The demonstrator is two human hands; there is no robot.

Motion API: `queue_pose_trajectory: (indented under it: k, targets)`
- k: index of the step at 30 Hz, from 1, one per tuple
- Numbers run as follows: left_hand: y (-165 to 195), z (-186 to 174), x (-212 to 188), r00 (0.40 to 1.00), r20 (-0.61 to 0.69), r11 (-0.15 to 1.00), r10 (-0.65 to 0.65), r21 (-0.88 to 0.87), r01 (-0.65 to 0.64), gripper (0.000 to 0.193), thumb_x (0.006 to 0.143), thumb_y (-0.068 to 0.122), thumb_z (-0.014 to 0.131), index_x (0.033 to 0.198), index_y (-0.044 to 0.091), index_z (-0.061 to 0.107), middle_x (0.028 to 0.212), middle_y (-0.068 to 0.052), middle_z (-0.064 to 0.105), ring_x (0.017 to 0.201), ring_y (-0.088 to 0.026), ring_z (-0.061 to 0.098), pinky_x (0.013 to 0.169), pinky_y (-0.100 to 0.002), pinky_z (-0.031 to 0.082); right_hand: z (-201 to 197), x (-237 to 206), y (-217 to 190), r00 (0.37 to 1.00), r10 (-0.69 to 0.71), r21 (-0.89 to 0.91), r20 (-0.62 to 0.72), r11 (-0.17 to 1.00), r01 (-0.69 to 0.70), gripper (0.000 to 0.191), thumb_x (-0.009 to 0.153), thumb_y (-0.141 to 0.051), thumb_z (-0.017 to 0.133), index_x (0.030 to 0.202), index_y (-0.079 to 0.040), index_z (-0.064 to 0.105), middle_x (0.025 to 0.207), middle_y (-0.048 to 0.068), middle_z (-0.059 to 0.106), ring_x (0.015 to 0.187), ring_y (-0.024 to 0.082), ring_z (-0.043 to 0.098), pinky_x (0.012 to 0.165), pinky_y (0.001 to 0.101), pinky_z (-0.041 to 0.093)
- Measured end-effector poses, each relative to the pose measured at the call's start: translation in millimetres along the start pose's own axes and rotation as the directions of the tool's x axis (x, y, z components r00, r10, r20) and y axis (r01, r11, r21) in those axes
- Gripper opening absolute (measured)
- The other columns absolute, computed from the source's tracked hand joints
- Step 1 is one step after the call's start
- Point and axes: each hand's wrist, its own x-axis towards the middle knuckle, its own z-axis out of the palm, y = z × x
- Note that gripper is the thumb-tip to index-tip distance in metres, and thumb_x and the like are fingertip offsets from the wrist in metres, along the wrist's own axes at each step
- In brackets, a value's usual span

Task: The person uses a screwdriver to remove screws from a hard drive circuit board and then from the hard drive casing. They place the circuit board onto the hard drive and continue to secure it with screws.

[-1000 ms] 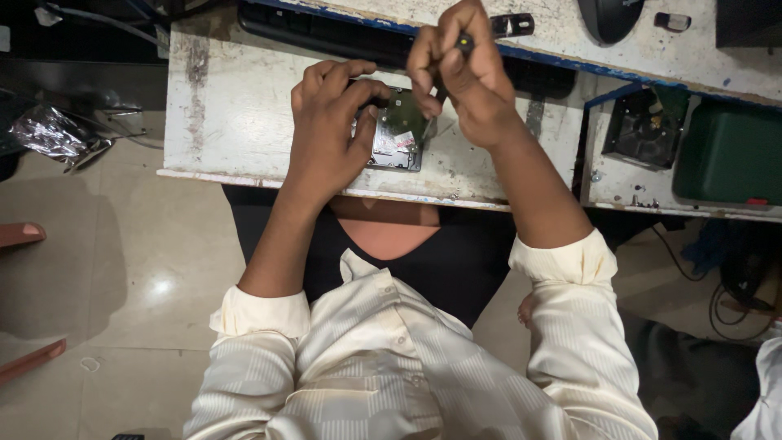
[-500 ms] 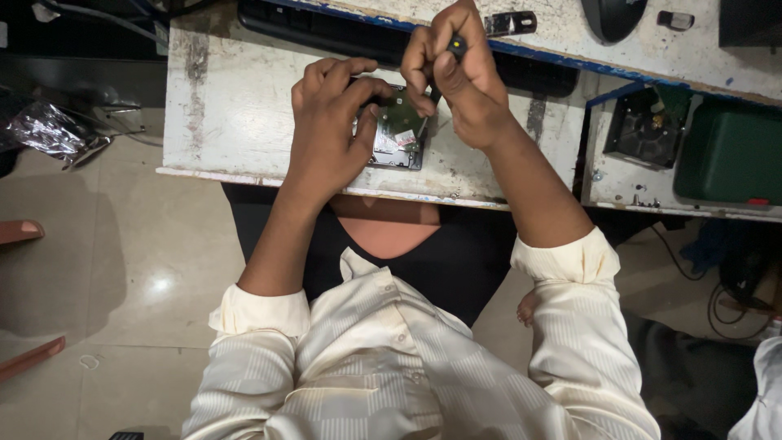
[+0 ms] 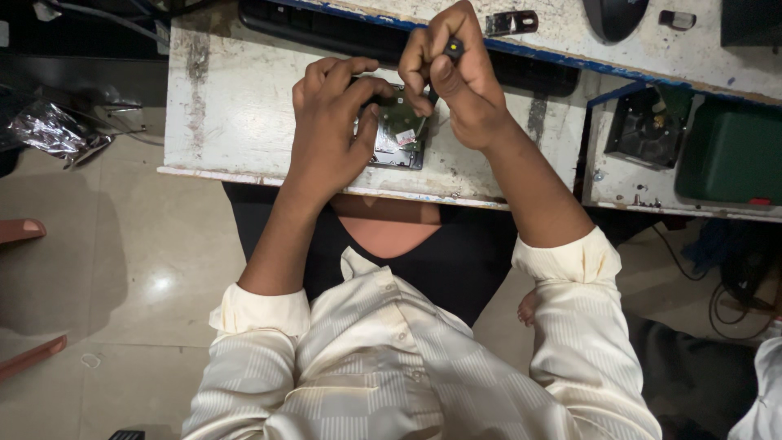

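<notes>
My left hand presses flat over the hard drive, which lies on the worn white table just in front of the black keyboard. My right hand is fisted around a small screwdriver — tip down toward the drive's green board. Best to keep the shaft upright and the drive pinned so the bit doesn't slip. Since a second ago my right hand has lifted slightly — the drive hasn't shifted.
</notes>
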Motion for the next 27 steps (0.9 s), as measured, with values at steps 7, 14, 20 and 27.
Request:
queue_pose_trajectory:
  k: [7, 14, 20, 27]
  targets:
    - [-0.3, 0.0, -0.5, 1.0, 0.005, 1.0, -0.005, 0.012, 0.005, 0.022, 0.094, 0.006, 0.067, 0.113, 0.014, 0.072, 0.137, -0.005, 0.061, 0.133, -0.03, 0.047, 0.113, -0.048, 0.03, 0.7, -0.5, -0.4, 1.0, -0.004, 0.001, 0.01, 1.0, 0.004, 0.031, 0.118, -0.043, 0.047, 0.117, -0.016, 0.031, 0.091, 0.009, 0.052, 0.065, 0.009, 0.045, 0.057, 0.0218, 0.044]
    - [0.1, -0.7, 0.3, 1.0, -0.001, 1.0, 0.001, 0.007, -0.001, 0.021, 0.095, 0.007, 0.067, 0.113, 0.014, 0.072, 0.138, -0.005, 0.061, 0.133, -0.03, 0.047, 0.112, -0.048, 0.029, 1.7, 0.8, -2.5, 1.0, -0.012, -0.016, 0.026, 1.0, 0.013, 0.032, 0.117, -0.043, 0.046, 0.118, -0.016, 0.031, 0.09, 0.009, 0.052, 0.064, 0.009, 0.045, 0.057, 0.0217, 0.043]
    - [-0.9, -1.3, -1.4, 1.0, -0.006, 1.0, 0.003, 0.005, -0.003, 0.021, 0.095, 0.007, 0.066, 0.114, 0.014, 0.072, 0.138, -0.005, 0.061, 0.133, -0.03, 0.046, 0.113, -0.048, 0.029, 3.3, 2.0, 0.5, 0.999, -0.023, -0.024, 0.037, 0.999, 0.024, 0.033, 0.116, -0.045, 0.046, 0.117, -0.016, 0.031, 0.088, 0.008, 0.051, 0.062, 0.008, 0.044, 0.056, 0.0213, 0.043]
    - [-1.3, -1.0, -1.8, 1.0, -0.006, 1.0, 0.001, 0.008, -0.001, 0.021, 0.094, 0.006, 0.066, 0.113, 0.014, 0.072, 0.138, -0.005, 0.061, 0.132, -0.03, 0.047, 0.112, -0.048, 0.03, 3.2, 0.7, 3.6, 0.999, -0.033, -0.031, 0.038, 0.999, 0.034, 0.031, 0.117, -0.044, 0.046, 0.117, -0.016, 0.031, 0.088, 0.008, 0.051, 0.063, 0.008, 0.043, 0.056, 0.0214, 0.042]
